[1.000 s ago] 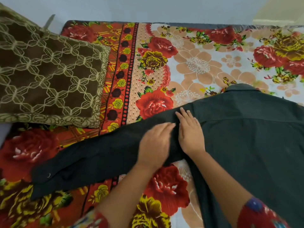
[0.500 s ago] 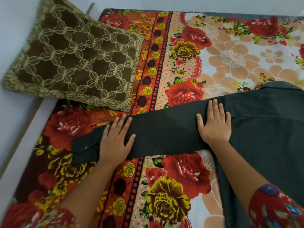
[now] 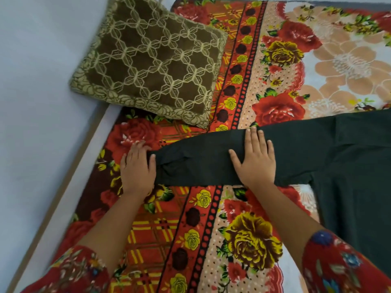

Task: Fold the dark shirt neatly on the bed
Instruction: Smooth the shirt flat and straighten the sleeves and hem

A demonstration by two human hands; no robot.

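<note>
Nearest the camera, the person's left red patterned cuff (image 3: pixel 80 271) and right red patterned cuff (image 3: pixel 338 265) are framing the bottom of the view. Both bare forearms are reaching forward over the floral bedsheet (image 3: pixel 211 229).

The left hand (image 3: pixel 136 166) is lying palm down at the free end of the shirt sleeve (image 3: pixel 201 163). Its fingers are straight and close together, the thumb is touching the dark cloth, and the fingertips are resting on the sheet. Whether the sleeve's tip is sitting under the palm cannot be told. The right hand (image 3: pixel 255 159) is pressing flat on the same sleeve, farther toward the shoulder, fingers straight and slightly spread, gripping nothing.

The dark shirt (image 3: pixel 349 155) is lying spread on the bed at the right. Its body is running down the right side of the view and its sleeve is stretching leftward across the sheet.

Beyond the hands, a brown pillow (image 3: pixel 148 60) with a pale lattice pattern is sitting at the sheet's far left, its left corner reaching past the pale bed edge (image 3: pixel 74 187).
</note>
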